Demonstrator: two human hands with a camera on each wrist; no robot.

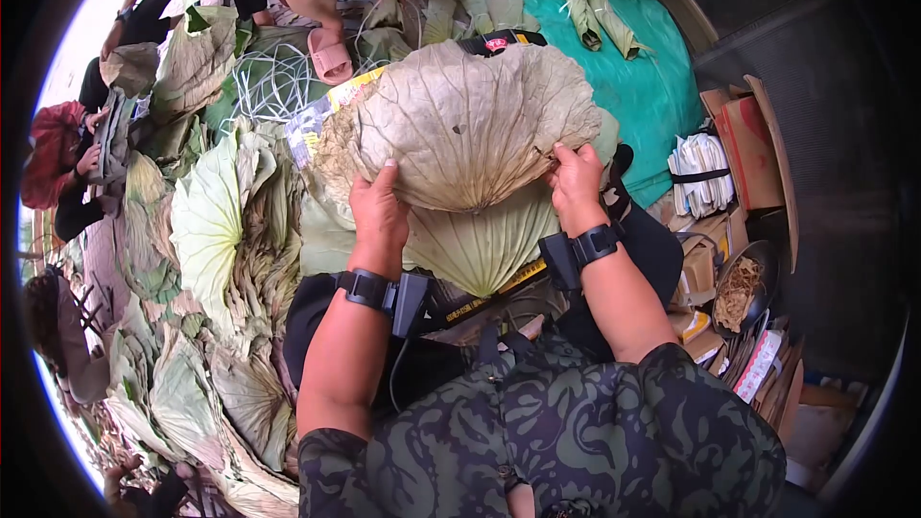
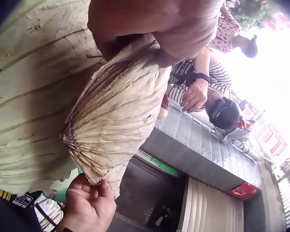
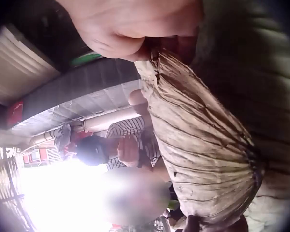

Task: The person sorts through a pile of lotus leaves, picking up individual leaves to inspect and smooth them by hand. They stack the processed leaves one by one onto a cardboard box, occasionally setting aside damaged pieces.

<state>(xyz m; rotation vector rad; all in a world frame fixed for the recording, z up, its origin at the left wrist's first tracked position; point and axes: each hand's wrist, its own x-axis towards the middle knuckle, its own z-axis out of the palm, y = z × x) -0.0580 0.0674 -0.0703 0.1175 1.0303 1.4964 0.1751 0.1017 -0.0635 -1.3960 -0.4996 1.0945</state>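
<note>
The left hand [image 1: 379, 216] and right hand [image 1: 578, 187] each pinch the rim of a broad dried leaf [image 1: 470, 125], thumbs on top, fingers closed on it and partly hidden beneath. The leaf is held up between them, most of its spread lying beyond the fingers, its near edge overhanging a greener leaf [image 1: 484, 254] below. On the right, a dark round pan [image 1: 771, 269] holds tan, dry shreds [image 1: 737, 293]; farther along stands a cardboard box [image 1: 755, 155] with a flap raised, its contents not readable, beside a banded paper stack [image 1: 702, 168]. Leftward, heaped leaves [image 1: 209, 221] crowd close. Past the leaf's far right edge, a green tarp [image 1: 662, 96] stretches away, bearing two rolled leaf bundles [image 1: 600, 14]; pale strips [image 1: 273, 86] tangle beyond its left edge, near a pink sandal [image 1: 330, 58].
</note>
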